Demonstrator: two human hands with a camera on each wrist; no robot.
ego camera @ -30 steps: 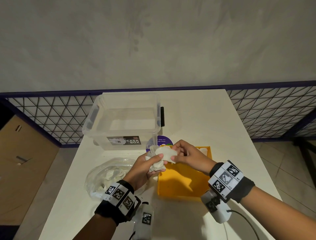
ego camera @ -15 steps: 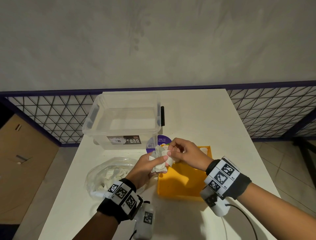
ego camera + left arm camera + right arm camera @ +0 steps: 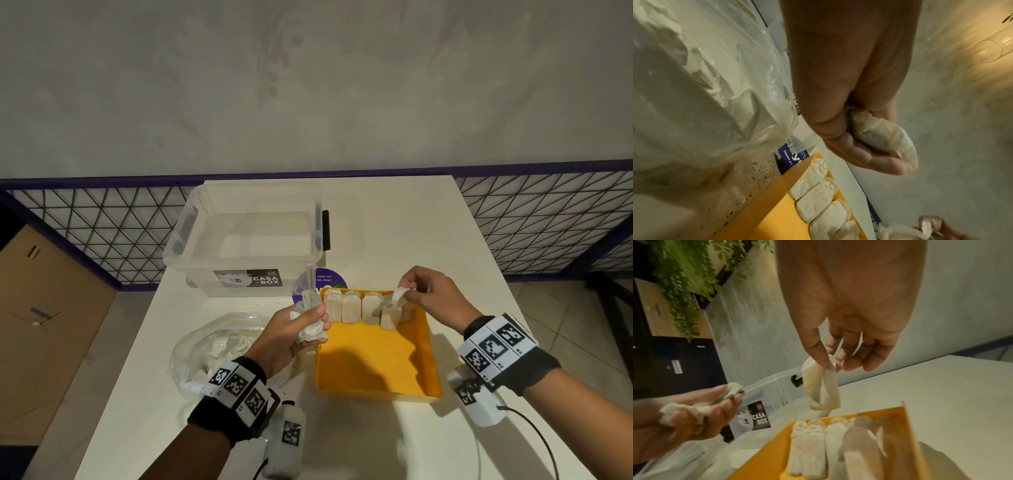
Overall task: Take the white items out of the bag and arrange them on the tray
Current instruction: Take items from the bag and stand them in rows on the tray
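A yellow tray lies on the white table, with several white pouches standing in a row along its far edge. My right hand pinches one white pouch by its top, hanging above the tray's far right end. My left hand grips a bunch of white pouches just left of the tray. The clear plastic bag with more white pouches lies on the table to the left, under my left wrist.
A clear plastic storage box labelled CASA BOX stands behind the bag and tray. A purple round sticker shows between box and tray. A mesh railing runs along the table's far side. Dark crumbs speckle the table beside the tray.
My hands have parted. The right hand drew one pouch out of the bunch and carried it right, over the tray's far end. The left hand stayed, still gripping the rest.
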